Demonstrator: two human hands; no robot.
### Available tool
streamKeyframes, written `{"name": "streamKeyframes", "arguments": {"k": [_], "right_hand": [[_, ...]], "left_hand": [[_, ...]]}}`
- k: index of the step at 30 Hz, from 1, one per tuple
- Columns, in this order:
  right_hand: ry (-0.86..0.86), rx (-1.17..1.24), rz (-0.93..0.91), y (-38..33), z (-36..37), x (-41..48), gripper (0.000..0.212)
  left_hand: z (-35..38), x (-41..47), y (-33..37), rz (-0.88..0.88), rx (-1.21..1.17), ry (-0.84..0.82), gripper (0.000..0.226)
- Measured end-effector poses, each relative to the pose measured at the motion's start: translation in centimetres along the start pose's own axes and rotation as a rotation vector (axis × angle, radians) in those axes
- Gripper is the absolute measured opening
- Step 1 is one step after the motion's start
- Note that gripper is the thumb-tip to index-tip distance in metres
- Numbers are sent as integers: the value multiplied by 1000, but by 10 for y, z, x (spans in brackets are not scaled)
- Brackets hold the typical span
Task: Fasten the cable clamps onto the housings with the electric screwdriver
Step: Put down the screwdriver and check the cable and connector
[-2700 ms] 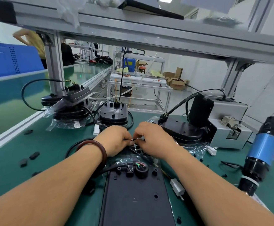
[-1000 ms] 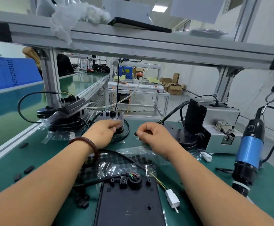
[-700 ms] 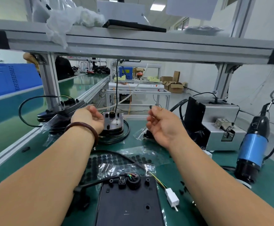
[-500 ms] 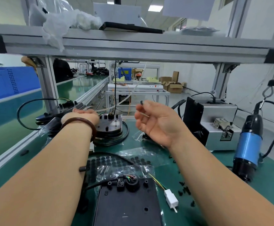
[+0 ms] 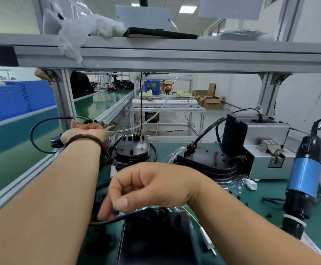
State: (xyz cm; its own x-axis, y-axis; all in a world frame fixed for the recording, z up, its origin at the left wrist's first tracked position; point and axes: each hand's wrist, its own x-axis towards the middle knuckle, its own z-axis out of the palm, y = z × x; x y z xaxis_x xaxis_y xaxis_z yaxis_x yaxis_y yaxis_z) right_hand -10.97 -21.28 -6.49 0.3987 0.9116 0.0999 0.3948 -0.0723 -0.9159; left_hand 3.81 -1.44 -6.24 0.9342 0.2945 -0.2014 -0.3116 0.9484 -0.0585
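Right hand (image 5: 152,186) pinches a small dark part (image 5: 115,212) over the near housing's (image 5: 155,241) cable (image 5: 131,216), with the electric screwdriver (image 5: 304,180) hanging near-upright to its right and the far-reaching left hand's (image 5: 87,131) grip hidden.

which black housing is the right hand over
The flat housing nearest the camera, bottom centre; the right hand pinches a small dark piece over it. The others sit farther back.

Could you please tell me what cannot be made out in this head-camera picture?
Head view:
left hand: fingers hidden behind its own wrist.
small dark piece pinched by right hand: blurred, unidentifiable.
near housing: cut off by bottom edge; far end partly covered by right hand.
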Motion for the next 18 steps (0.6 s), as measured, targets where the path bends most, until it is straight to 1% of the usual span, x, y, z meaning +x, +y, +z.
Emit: {"name": "streamKeyframes", "arguments": {"k": [1,4,6,7,9,11,14,16,18], "right_hand": [[15,4,21,1,0,0,22],[-16,-1,37,5,2,6,21],[-45,-54,77,12,4,12,16],[-21,-87,102,15,4,15,14],[94,-124,155,20,1,17,11],[184,-97,185,23,-5,13,12],[199,-24,195,22,-12,8,20],[212,-67,198,20,-13,9,19],[259,-141,207,25,-14,13,18]], "left_hand": [[-1,4,3,-32,-110,-8,30],[1,17,8,0,-149,-12,36],[2,16,0,-5,-185,-10,37],[3,17,-1,-17,-189,-10,37],[5,16,-4,-32,-189,-20,38],[6,13,-5,-39,-189,-43,39],[10,8,-4,12,-147,-33,45],[9,2,-7,23,-122,-51,46],[7,-2,-10,18,-90,-61,44]]}}
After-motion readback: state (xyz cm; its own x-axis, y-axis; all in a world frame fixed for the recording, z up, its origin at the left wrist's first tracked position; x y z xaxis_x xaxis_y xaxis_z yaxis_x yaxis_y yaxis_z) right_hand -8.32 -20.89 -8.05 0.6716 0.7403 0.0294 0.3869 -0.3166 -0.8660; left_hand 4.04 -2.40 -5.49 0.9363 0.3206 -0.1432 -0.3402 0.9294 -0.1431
